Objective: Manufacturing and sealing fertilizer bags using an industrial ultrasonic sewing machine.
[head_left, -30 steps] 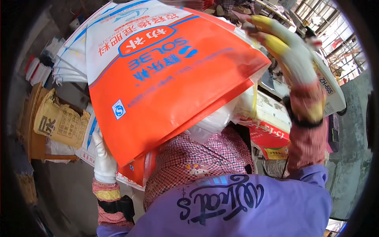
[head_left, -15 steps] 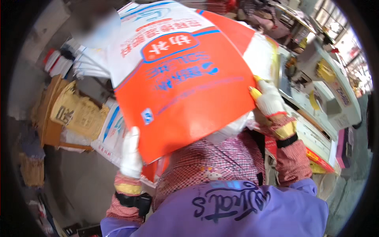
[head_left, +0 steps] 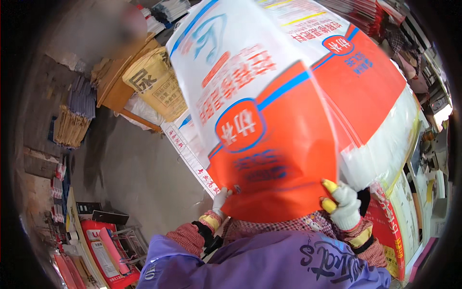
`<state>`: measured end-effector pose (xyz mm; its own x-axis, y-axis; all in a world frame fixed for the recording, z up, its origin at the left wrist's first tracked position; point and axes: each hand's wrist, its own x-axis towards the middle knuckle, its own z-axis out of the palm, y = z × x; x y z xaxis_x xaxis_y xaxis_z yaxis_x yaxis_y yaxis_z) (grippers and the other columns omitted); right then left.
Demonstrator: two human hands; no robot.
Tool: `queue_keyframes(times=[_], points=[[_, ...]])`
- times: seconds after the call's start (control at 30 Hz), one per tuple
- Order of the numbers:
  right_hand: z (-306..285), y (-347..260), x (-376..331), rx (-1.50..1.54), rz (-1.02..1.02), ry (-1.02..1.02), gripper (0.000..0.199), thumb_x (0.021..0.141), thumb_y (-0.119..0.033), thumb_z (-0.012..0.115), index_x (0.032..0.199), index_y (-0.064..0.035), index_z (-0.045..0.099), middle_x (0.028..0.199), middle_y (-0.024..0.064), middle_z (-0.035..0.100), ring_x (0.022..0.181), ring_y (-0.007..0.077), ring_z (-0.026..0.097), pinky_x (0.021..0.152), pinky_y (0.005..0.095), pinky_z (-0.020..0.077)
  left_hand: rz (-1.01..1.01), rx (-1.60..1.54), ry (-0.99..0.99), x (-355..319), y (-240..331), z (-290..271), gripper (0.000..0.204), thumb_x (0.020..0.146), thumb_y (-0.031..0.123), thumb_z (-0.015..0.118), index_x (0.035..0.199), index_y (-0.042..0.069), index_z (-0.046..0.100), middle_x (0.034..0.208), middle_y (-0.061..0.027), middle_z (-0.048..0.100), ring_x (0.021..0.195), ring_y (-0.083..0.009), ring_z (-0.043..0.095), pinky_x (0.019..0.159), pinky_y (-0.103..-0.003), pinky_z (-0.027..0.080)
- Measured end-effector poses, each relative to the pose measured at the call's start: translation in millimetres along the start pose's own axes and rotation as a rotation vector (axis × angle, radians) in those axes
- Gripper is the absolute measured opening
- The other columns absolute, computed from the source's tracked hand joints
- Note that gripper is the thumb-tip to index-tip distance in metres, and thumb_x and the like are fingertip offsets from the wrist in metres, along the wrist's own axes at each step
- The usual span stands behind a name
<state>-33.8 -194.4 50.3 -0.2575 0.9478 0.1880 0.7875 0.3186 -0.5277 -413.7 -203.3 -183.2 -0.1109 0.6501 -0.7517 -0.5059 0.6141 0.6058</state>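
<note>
Both my gloved hands, left hand (head_left: 220,198) and right hand (head_left: 342,204), grip the near edge of the orange bag (head_left: 276,144); it has swung up close, right over the stack (head_left: 380,139), so I am lifting it off

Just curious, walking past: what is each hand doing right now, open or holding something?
Left hand: closed on the lower edge of the orange and white sack.
Right hand: gripping the same sack's lower right edge.
</note>
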Motion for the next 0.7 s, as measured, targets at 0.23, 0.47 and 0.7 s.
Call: queue_keyframes(times=[0.23, 0.47, 0.7], points=[[90, 43, 65, -0.295, -0.006, -0.005, 0.034, 0.077, -0.014, 0.059, 0.11, -0.0158, 0.058, 0.071, 0.0077, 0.057, 0.062, 0.0225, 0.058, 0.053, 0.0337, 0.0467, 0.03, 0.291, 0.277, -28, 5, -26, 0.018, 0.091, 0.025, 0.046, 0.085, 0.009, 0.052, 0.068, -0.0045, 0.055, 0.061, -0.0204, 0.053, 0.056, -0.035, 0.044], [132, 46, 144, -1.013, -0.12, 0.202, 0.032, 0.079, -0.017, 0.056, 0.111, -0.0152, 0.056, 0.075, 0.0083, 0.057, 0.066, 0.0225, 0.058, 0.056, 0.0341, 0.0469, 0.39, 1.241, 0.324, -9, -10, -46, 0.018, 0.089, 0.017, 0.045, 0.086, -0.001, 0.049, 0.071, -0.0193, 0.056, 0.066, -0.0357, 0.055, 0.061, -0.041, 0.043], [127, 86, 102, -1.699, -0.212, 0.423, 0.029, 0.082, -0.019, 0.052, 0.11, -0.0131, 0.054, 0.079, 0.0089, 0.056, 0.07, 0.0235, 0.057, 0.06, 0.0369, 0.0468, 0.27, 1.124, 0.469, 25, 2, -21, 0.021, 0.089, 0.018, 0.046, 0.098, 0.0, 0.053, 0.089, -0.0213, 0.06, 0.082, -0.0354, 0.058, 0.072, -0.037, 0.045]])
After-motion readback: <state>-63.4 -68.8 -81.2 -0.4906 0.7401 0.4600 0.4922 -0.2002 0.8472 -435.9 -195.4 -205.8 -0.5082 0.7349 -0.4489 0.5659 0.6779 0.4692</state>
